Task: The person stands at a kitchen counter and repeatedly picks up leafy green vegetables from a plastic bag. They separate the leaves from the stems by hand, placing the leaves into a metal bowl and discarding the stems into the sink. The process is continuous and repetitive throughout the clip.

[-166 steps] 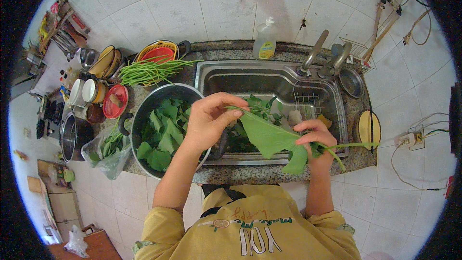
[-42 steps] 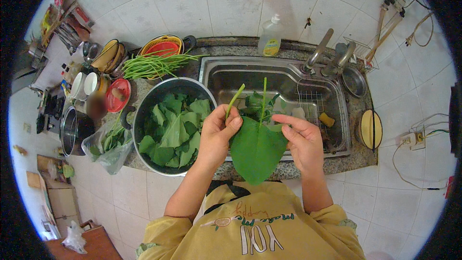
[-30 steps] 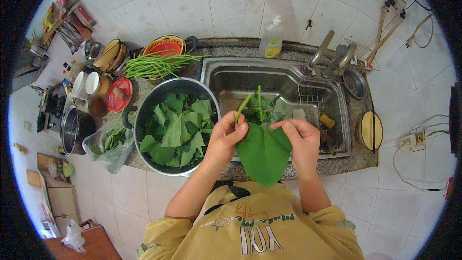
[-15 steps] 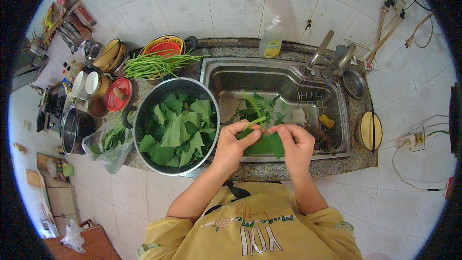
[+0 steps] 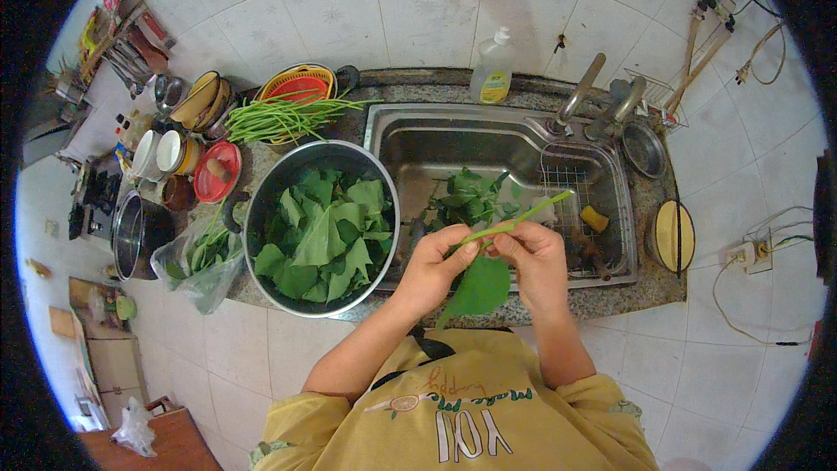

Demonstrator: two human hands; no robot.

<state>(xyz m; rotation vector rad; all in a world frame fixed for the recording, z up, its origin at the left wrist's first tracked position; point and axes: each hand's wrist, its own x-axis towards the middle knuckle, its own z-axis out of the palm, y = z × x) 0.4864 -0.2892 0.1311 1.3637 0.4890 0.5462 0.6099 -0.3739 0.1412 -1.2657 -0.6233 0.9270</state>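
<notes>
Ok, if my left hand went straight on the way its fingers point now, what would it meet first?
Beyond the green stem it pinches, your left hand would likely meet your right hand first; exact depth is hard to judge.

6 o'clock: mustard-yellow sleeved top (image 5: 523, 436) | three lines of printed lettering: orange-brown script (image 5: 449, 379), green script (image 5: 514, 398) with a citrus-slice drawing (image 5: 404, 403) at its 9 o'clock, large white dark-edged capitals (image 5: 472, 445) || 1 o'clock: translucent squeeze bottle (image 5: 495, 57) | yellow label (image 5: 495, 88), print too small to read
</notes>
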